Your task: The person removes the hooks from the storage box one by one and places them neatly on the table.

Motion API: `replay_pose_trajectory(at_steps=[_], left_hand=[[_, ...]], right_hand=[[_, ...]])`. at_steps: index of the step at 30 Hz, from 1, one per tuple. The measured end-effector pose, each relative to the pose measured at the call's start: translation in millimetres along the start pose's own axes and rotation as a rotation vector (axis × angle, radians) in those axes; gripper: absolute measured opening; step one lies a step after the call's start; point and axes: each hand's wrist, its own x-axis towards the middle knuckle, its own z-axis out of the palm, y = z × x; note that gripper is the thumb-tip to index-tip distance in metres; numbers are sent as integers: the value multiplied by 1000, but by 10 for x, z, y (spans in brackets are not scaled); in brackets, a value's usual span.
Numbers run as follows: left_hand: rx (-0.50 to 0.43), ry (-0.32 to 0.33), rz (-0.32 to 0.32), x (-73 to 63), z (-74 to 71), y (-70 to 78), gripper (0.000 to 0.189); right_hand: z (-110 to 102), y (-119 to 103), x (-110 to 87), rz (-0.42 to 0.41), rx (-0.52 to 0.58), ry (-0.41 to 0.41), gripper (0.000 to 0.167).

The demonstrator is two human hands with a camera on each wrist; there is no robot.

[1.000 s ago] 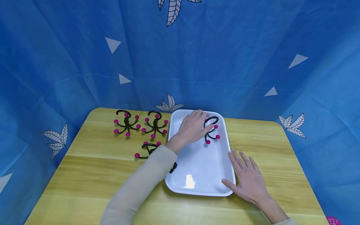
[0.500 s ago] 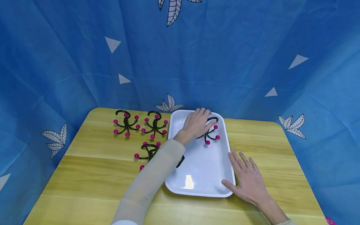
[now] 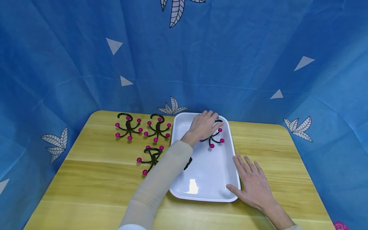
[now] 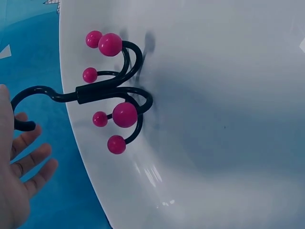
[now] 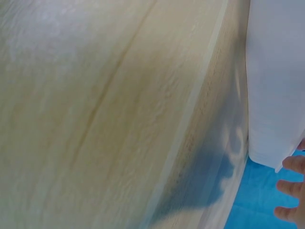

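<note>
A black multi-prong hook hanger [image 3: 211, 138] with pink ball tips lies inside a white tray [image 3: 201, 172], at its far end. My left hand [image 3: 202, 124] is over the hanger's top, thumb spread to the right and fingers at the far rim. In the left wrist view the hanger [image 4: 102, 91] has its curved hook partly hidden behind my left hand [image 4: 16, 176], whose other fingers are extended and loose. My right hand [image 3: 254, 182] rests with spread fingers along the tray's right rim; only its fingertips [image 5: 294, 188] show in the right wrist view.
On the wooden table [image 3: 86, 179], left of the tray, lie a back-left hanger [image 3: 128, 126], a second hanger [image 3: 157, 127] beside it, and a nearer hanger [image 3: 153, 158] partly covered by my left sleeve [image 3: 161, 179]. A blue curtain [image 3: 230, 57] surrounds the table.
My left hand and forearm have moved to the right, from beside the tray's hanger to over its hook. The right hand and the tray have stayed in place.
</note>
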Motion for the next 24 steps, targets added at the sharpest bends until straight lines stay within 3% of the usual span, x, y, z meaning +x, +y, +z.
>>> replay_pose_trajectory(at_steps=[7, 24], left_hand=[[62, -2, -4, 7, 62, 1, 56], [48, 16, 13, -6, 86, -1, 48]], right_hand=[[1, -10, 7, -4, -4, -8, 106], [35, 16, -6, -6, 4, 10, 107]])
